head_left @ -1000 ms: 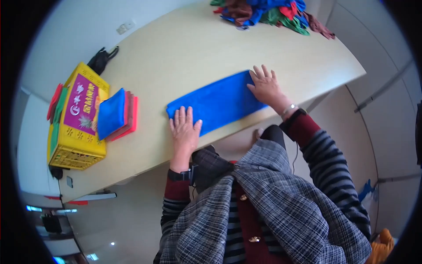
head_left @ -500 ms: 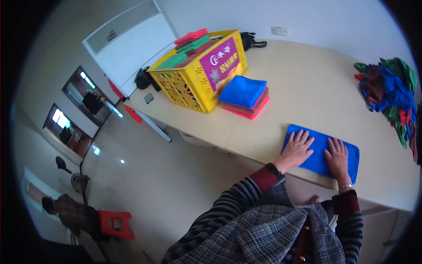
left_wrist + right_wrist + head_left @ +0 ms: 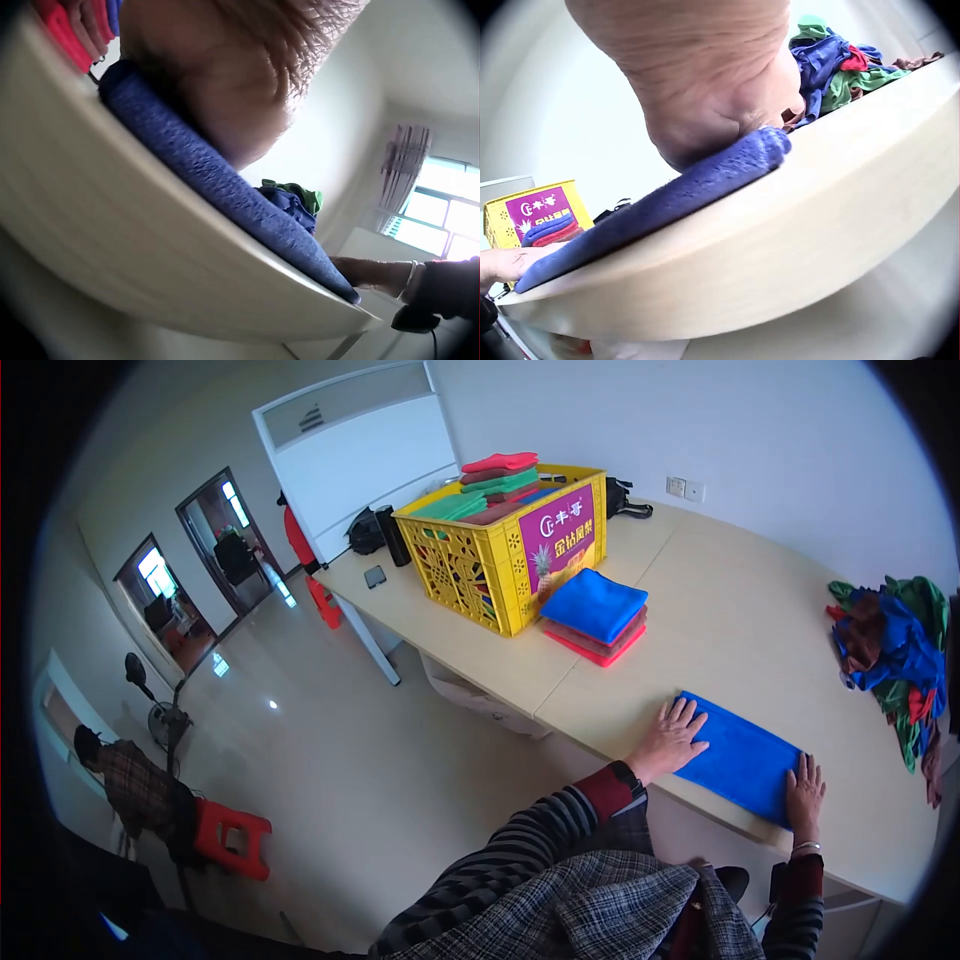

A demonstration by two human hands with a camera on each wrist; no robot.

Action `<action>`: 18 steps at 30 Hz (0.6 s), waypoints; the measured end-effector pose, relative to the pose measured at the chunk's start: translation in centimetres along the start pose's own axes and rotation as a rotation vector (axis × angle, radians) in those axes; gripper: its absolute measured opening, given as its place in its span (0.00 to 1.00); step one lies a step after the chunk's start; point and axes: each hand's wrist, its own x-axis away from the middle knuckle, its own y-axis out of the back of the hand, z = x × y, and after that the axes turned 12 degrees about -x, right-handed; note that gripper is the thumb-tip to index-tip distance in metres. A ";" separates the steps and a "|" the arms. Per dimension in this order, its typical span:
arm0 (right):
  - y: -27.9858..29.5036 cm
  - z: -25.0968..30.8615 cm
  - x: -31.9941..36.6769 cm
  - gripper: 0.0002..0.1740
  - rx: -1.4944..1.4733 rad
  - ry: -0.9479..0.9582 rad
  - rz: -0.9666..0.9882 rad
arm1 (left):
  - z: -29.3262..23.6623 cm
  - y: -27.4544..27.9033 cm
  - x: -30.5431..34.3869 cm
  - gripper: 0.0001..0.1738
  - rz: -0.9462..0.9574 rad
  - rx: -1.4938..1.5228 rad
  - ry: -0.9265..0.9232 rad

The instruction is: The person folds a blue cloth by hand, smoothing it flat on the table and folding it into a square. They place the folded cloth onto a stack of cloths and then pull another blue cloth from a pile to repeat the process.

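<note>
A blue cloth (image 3: 742, 754), folded into a long flat strip, lies along the table's front edge. My left hand (image 3: 672, 742) rests flat on its left end with fingers spread. At the right end my right hand (image 3: 804, 798) presses down with straight fingers. In the left wrist view the cloth (image 3: 217, 180) shows edge-on as a thick layered band beneath the left palm (image 3: 240, 112). From the right wrist, the heel of the right hand (image 3: 705, 112) sits on the cloth's end (image 3: 757, 154).
A stack of folded cloths (image 3: 597, 610), blue on top, stands beside a yellow crate (image 3: 470, 575) holding more folded cloths. A heap of crumpled cloths (image 3: 890, 645) lies at the right. A phone (image 3: 375, 576) is near the left edge. Someone sits on a red stool (image 3: 232, 838).
The head view has swung left, bringing the room and a seated person into sight. Both hands stay on the blue cloth; the right hand has shifted out to its right end since half a second ago.
</note>
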 end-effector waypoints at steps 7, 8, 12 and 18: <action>-0.4 7.9 0.2 0.33 -0.041 0.249 -0.014 | -3.3 0.1 -2.1 0.36 -0.039 -0.081 -0.114; -1.2 9.2 0.1 0.33 -0.041 0.240 -0.020 | -3.9 -0.1 -2.7 0.36 -0.053 -0.069 -0.162; -4.0 10.7 -0.6 0.32 -0.142 0.387 0.008 | -4.2 -1.9 -3.0 0.34 -0.092 -0.013 -0.189; -4.0 9.2 -0.6 0.31 -0.095 0.379 -0.021 | -3.5 -1.2 -2.3 0.34 -0.062 0.054 -0.172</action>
